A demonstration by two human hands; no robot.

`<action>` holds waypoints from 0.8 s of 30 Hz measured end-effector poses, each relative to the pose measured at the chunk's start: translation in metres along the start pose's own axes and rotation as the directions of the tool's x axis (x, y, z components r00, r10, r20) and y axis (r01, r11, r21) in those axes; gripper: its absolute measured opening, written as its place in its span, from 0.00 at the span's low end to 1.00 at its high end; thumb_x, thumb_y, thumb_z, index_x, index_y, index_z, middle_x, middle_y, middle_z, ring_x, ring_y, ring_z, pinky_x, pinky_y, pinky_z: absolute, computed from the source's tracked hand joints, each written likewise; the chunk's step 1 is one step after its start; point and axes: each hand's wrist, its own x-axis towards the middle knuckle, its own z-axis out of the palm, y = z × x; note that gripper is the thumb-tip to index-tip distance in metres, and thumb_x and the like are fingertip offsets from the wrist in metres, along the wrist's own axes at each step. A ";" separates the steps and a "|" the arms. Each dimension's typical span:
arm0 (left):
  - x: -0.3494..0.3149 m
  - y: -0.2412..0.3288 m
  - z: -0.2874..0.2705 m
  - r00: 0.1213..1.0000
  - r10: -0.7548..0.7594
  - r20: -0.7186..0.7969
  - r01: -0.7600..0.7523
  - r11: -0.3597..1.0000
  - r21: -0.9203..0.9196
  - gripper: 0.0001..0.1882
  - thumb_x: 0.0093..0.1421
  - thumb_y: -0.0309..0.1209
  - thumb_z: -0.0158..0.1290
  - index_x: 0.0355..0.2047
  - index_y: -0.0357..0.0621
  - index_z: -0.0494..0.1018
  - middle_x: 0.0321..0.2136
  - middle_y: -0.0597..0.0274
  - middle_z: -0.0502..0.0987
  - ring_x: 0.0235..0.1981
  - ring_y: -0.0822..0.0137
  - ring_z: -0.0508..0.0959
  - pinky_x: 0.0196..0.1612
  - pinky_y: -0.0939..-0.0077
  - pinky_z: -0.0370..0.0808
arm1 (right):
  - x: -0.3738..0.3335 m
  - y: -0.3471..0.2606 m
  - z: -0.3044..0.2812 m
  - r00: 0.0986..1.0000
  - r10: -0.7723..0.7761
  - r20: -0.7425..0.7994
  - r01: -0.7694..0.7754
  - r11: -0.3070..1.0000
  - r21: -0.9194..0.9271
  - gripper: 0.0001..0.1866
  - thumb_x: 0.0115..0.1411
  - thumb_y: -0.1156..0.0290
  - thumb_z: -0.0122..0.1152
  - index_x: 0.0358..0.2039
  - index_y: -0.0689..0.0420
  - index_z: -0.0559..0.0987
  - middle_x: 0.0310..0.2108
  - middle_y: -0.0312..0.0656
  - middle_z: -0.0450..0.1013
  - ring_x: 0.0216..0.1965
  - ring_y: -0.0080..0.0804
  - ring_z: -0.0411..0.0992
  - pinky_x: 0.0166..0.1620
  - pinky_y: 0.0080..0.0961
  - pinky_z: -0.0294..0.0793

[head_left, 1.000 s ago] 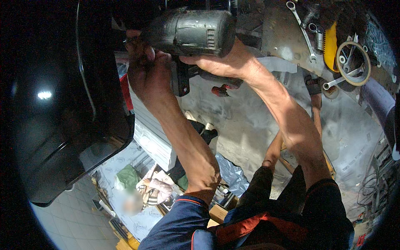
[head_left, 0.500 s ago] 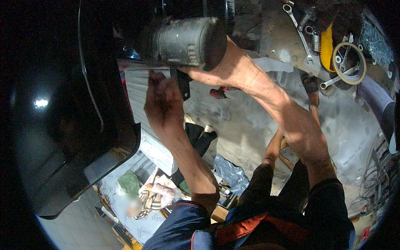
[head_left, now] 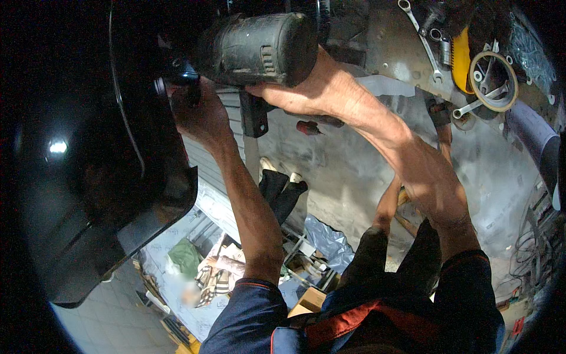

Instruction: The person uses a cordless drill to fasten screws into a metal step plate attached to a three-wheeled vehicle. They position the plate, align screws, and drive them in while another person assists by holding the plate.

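My right hand [head_left: 312, 88] is closed round a dark, worn power tool [head_left: 259, 50] with vent slots at its rear end. The tool lies roughly level, its front end toward the left in shadow. Below its body hangs a black flat piece with a hole [head_left: 255, 115]. My left hand [head_left: 203, 118] is raised by the tool's front end, next to a shiny bluish metal part [head_left: 184, 75]. Its fingers are bent together in the dark, and what they hold is hidden. A large glossy black panel [head_left: 76, 194] stands close on the left.
At upper right lie a combination wrench [head_left: 421, 41], a yellow toothed tool [head_left: 461, 62] and a tape roll [head_left: 514, 88]. Another person's forearm [head_left: 386, 203] shows below my right arm. Further down are a plastic bag [head_left: 330, 242] and a person in checked cloth [head_left: 215, 280].
My left hand has moved left and up, from under the power tool to beside its front end. The tool and my right hand have risen slightly to the left.
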 end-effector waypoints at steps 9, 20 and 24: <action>-0.006 -0.005 0.004 0.993 -0.072 0.088 0.071 0.997 0.019 0.12 0.57 0.32 0.58 0.25 0.33 0.74 0.23 0.53 0.78 0.24 0.58 0.76 0.32 0.63 0.72 | 0.003 -0.015 -0.008 0.993 0.119 0.011 -0.120 0.991 0.061 0.10 0.45 0.66 0.58 0.26 0.58 0.80 0.24 0.51 0.78 0.29 0.50 0.78 0.37 0.43 0.79; -0.005 0.019 -0.013 0.952 -0.170 0.253 0.148 0.983 0.104 0.12 0.64 0.33 0.54 0.29 0.36 0.74 0.21 0.61 0.75 0.22 0.65 0.72 0.24 0.67 0.66 | 0.001 -0.007 -0.020 0.997 0.064 0.035 -0.067 0.992 0.105 0.16 0.46 0.68 0.58 0.37 0.56 0.81 0.32 0.52 0.79 0.36 0.51 0.79 0.43 0.40 0.79; -0.046 0.046 -0.041 0.471 -0.278 0.837 0.754 -0.367 -0.545 0.10 0.67 0.34 0.54 0.37 0.40 0.74 0.19 0.73 0.61 0.20 0.79 0.60 0.25 0.83 0.57 | -0.030 -0.011 -0.042 0.937 0.311 0.159 -0.344 0.898 0.274 0.21 0.53 0.59 0.66 0.44 0.57 0.80 0.39 0.47 0.80 0.43 0.42 0.77 0.51 0.36 0.75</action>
